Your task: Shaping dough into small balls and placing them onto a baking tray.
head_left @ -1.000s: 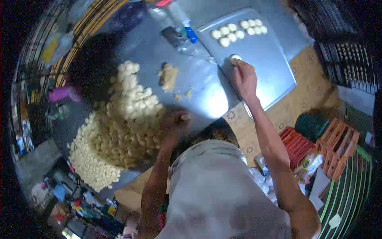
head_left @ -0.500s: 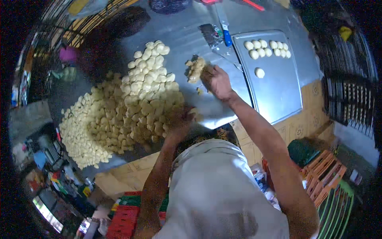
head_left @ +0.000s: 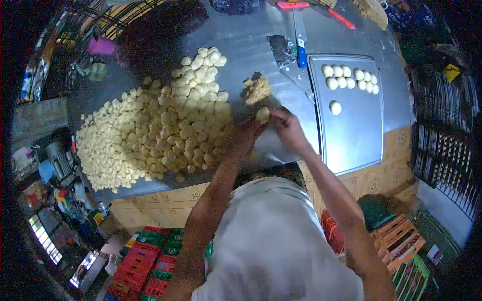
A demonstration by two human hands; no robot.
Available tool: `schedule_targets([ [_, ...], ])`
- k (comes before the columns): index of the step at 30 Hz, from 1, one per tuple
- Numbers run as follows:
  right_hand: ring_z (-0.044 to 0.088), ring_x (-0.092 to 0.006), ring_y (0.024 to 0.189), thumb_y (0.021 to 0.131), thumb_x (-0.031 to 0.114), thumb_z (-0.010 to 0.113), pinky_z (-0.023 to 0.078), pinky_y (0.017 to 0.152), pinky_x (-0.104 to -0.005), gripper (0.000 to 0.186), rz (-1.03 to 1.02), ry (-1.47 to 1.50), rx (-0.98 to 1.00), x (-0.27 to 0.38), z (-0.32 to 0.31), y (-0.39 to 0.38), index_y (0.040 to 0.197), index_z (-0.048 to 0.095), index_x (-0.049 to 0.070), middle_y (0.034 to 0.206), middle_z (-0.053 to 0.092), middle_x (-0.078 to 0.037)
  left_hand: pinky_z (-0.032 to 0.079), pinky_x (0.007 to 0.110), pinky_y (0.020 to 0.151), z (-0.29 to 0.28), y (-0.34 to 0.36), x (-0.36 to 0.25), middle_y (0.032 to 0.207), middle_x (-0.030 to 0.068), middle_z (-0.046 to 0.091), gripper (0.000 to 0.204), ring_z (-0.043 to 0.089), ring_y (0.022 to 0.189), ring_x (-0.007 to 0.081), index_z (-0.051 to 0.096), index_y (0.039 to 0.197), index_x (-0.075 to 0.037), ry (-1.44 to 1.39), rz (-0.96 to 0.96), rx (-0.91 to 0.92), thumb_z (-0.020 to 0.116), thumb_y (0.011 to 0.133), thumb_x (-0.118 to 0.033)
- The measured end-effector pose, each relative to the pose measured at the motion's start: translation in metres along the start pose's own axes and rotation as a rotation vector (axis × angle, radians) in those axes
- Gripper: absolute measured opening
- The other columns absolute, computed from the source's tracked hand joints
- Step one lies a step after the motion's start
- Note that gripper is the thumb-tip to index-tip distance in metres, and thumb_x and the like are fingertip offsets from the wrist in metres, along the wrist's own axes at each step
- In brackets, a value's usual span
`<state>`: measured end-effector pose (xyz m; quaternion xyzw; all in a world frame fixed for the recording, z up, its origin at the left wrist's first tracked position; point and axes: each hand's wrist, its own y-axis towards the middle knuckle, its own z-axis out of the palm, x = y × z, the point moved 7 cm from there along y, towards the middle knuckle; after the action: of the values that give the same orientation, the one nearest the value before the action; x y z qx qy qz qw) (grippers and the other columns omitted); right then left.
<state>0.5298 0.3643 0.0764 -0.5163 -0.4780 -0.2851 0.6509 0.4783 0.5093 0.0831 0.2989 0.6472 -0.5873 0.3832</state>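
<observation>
My left hand (head_left: 249, 132) is in shadow, its fingers closed on a flat pale dough piece (head_left: 262, 114) just below the crumbly beige filling (head_left: 257, 91). My right hand (head_left: 288, 129) meets it there, fingers pinched at the right side of that same piece. A large heap of small dough pieces (head_left: 165, 130) covers the left of the metal table (head_left: 291, 140). On a flat metal tray (head_left: 351, 143) at the right sit several white round dough balls (head_left: 341, 82) in two groups, with one single ball (head_left: 335, 107) below them.
A blue-handled knife (head_left: 302, 55), red-handled tools (head_left: 341, 20) and a thin utensil (head_left: 310, 93) lie at the table's back. A pink container (head_left: 101, 46) is back left. Stacked crates (head_left: 136, 271), orange crates (head_left: 396, 235) and a dark rack (head_left: 437, 140) surround the table.
My right hand has left the tray, where a single ball now lies, passed the filling and come down to my left hand, which has risen and holds a dough piece with it.
</observation>
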Motion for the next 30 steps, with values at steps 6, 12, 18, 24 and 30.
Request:
schedule_targets([
  [6,0.058,-0.0198,0.071,0.082,-0.002,0.066,0.051,0.07,-0.0332,0.031,-0.492,-0.61,-0.234,0.034,-0.009,-0.046,0.111,0.078,0.0,0.092,0.073,-0.014,0.06,0.027,0.078,0.004,-0.012,-0.002,0.113,0.011,0.072,0.037,0.068,0.087,0.0149,0.068,0.127,0.004,-0.226,-0.117,0.064,0.076,0.094,-0.011],
  [12,0.061,-0.0202,0.075,0.08,-0.004,0.067,0.051,0.073,-0.0328,0.033,0.039,-0.439,-0.039,0.009,-0.007,-0.048,0.111,0.078,0.002,0.096,0.073,-0.013,0.06,0.027,0.082,0.006,0.016,0.055,0.112,0.0106,0.072,0.037,0.068,0.09,0.0142,0.066,0.131,0.005,-0.203,0.079,0.29,0.072,0.096,-0.008],
  [18,0.061,-0.0202,0.076,0.079,-0.004,0.07,0.051,0.072,-0.0324,0.033,-0.047,-0.249,-0.183,0.013,-0.016,-0.058,0.111,0.078,0.001,0.094,0.073,-0.012,0.058,0.028,0.083,0.007,0.012,0.048,0.116,0.0133,0.071,0.045,0.067,0.093,0.019,0.062,0.134,0.006,-0.155,-0.049,0.479,0.076,0.095,-0.011],
  [24,0.063,-0.0239,0.076,0.081,-0.001,0.073,0.051,0.072,-0.0335,0.029,-0.272,-0.356,-0.08,0.055,-0.015,-0.064,0.109,0.078,0.002,0.096,0.073,-0.014,0.057,0.031,0.08,0.013,0.007,0.05,0.11,0.013,0.072,0.038,0.067,0.09,0.0211,0.066,0.128,0.003,0.027,0.077,0.408,0.074,0.094,-0.011],
  [30,0.063,-0.0286,0.075,0.082,0.0,0.073,0.051,0.073,-0.0357,0.027,-0.362,-0.482,0.084,0.032,-0.031,-0.049,0.109,0.078,0.004,0.097,0.073,-0.016,0.056,0.033,0.076,0.031,0.005,0.045,0.105,0.0126,0.073,0.032,0.067,0.088,0.0232,0.069,0.123,-0.001,0.229,0.183,0.328,0.072,0.093,-0.012],
])
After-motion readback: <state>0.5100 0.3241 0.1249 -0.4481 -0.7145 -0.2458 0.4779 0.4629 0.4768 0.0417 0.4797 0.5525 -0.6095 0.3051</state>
